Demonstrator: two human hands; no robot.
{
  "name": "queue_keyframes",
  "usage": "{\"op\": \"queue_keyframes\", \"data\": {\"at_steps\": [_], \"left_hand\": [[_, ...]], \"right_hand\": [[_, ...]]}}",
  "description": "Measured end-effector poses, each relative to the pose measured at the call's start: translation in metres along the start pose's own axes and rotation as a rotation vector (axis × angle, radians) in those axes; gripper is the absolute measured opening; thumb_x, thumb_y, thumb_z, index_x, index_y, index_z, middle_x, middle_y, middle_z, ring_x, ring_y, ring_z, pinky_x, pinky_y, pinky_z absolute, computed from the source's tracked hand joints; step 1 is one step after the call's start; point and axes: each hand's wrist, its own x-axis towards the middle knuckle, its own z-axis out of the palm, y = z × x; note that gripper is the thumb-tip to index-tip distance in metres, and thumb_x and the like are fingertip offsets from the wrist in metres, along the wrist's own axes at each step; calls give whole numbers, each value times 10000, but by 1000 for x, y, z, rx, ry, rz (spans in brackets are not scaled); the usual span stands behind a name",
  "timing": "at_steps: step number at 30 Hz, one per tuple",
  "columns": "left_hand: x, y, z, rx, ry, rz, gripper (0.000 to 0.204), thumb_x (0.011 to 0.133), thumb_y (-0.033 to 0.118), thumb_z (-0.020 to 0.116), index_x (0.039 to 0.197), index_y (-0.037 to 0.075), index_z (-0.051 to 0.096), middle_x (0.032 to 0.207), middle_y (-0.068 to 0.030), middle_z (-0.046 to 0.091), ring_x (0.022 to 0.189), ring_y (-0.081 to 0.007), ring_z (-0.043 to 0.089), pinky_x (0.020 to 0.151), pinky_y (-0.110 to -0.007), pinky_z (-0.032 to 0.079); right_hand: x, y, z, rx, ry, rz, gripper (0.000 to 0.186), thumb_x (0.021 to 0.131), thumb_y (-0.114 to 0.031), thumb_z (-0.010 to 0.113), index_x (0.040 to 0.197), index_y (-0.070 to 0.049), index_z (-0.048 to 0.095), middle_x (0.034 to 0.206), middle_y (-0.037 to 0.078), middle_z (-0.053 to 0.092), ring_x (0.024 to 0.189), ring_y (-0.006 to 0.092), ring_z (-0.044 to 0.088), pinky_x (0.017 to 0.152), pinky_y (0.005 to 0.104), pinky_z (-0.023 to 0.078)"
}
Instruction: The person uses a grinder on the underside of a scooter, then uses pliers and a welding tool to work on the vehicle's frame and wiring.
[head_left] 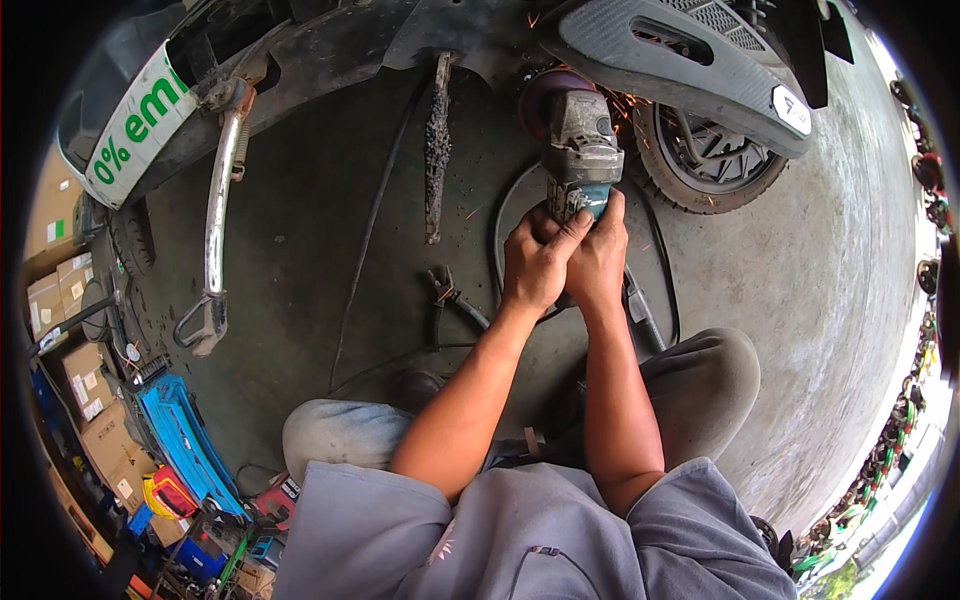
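Note:
My left hand (540,255) and my right hand (600,250) are both wrapped round the teal body of an angle grinder (583,145), held out in front of me. Its purple-brown disc (550,98) meets the underside of a dark scooter (400,35), and orange sparks fly off to the right past the rear wheel. The exact spot of contact is hidden behind the grinder head. Left of the grinder, a narrow bar (437,150) crusted with dark lumps extends from the scooter's underside.
A metal stand (222,190) sticks out at the left. The scooter's wheel (710,160) and grey side cover (680,60) are at the right. Cables, a clamp-like tool (445,290) and a grey handle (643,315) lie on the floor near my knees. Cardboard boxes (115,450) line the left side.

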Motion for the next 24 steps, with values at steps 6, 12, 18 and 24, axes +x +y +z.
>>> {"op": "queue_keyframes", "data": {"at_steps": [6,12,18,24], "left_hand": [[0,0,0,10,-2,-1,384,874,298,754,1007,-44,637,905,-74,685,810,-137,614,728,-283,503],[2,-1,-1,12,4,9,377,874,294,755,999,-42,636,896,-73,684,803,-135,614,722,-282,503],[0,0,-1,22,1,-8,388,877,303,749,1001,-46,634,895,-80,683,804,-135,613,727,-286,505],[-2,-1,-1,14,7,1,381,876,302,749,985,-45,637,919,-97,690,831,-146,620,749,-290,504]], "right_hand": [[-1,-2,0,-13,10,-7,646,733,-249,790,1195,52,452,968,290,674,926,455,674,782,469,523],[0,0,0,-3,-5,4,646,741,-246,776,1210,56,451,968,287,671,913,446,676,782,466,523],[-1,4,2,-11,14,-27,647,739,-253,777,1204,56,451,963,287,674,909,449,677,775,472,522],[-2,7,2,5,7,-25,658,729,-291,793,1182,49,459,935,276,673,878,439,678,758,476,523]]}}
